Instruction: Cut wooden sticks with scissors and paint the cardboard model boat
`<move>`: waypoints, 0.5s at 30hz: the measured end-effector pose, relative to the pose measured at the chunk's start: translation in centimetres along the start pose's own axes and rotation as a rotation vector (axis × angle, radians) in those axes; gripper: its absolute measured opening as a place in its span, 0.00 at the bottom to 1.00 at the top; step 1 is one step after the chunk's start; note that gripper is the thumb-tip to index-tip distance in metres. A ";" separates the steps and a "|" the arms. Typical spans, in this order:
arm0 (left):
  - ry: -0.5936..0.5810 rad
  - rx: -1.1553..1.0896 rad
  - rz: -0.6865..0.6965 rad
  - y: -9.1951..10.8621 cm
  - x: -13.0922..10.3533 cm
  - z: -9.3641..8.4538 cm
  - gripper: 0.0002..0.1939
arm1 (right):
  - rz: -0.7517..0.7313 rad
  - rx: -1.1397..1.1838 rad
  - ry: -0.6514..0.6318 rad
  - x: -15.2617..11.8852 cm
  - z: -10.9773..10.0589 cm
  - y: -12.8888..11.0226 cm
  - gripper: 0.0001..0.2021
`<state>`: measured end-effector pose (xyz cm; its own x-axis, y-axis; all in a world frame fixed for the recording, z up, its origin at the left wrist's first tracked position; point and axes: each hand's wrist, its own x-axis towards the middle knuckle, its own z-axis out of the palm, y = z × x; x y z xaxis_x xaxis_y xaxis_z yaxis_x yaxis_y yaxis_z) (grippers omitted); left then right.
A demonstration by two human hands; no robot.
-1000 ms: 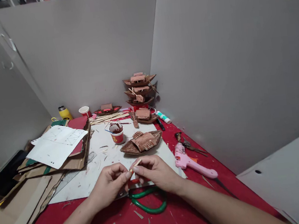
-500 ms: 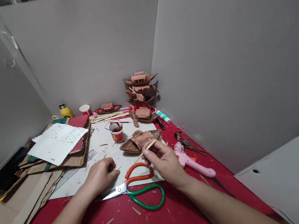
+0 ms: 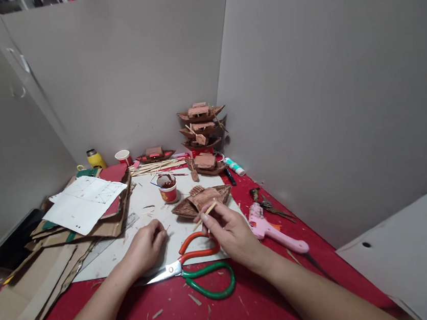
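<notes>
My right hand pinches a thin pale wooden stick just in front of a brown model boat with a ribbed roof. On the white paper sheet, my left hand is curled, thumb against the fingers; a tiny sliver seems to poke out, but what it holds is too small to name. Scissors with one orange and one green handle lie between and below the hands, blades toward the left forearm. Behind the boat stands a paper cup of dark brown paint with a blue stick in it.
A pink glue gun and pliers lie at right. Stacked model boats stand at the back near loose sticks. Cardboard and a drawn sheet cover the left. A yellow bottle stands behind.
My right hand has tilted the stick and drawn it slightly down and left. The fingers of my left hand have closed further toward the thumb.
</notes>
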<state>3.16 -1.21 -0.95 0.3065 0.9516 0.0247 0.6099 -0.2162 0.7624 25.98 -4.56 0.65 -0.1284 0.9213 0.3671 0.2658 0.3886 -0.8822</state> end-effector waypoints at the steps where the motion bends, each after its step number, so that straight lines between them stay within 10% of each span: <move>1: -0.007 -0.071 -0.008 0.0 0.1 0.0 0.06 | 0.006 -0.010 -0.041 0.0 0.1 0.0 0.09; 15: -0.143 -0.821 -0.087 1.1 0.1 -0.6 0.23 | 0.032 -0.338 -0.373 -0.5 1.0 -0.2 0.08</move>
<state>3.40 -1.26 0.30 0.4066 0.9085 -0.0964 -0.0729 0.1374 0.9878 25.00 -5.11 0.33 -0.4313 0.8886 0.1565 0.5620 0.4002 -0.7238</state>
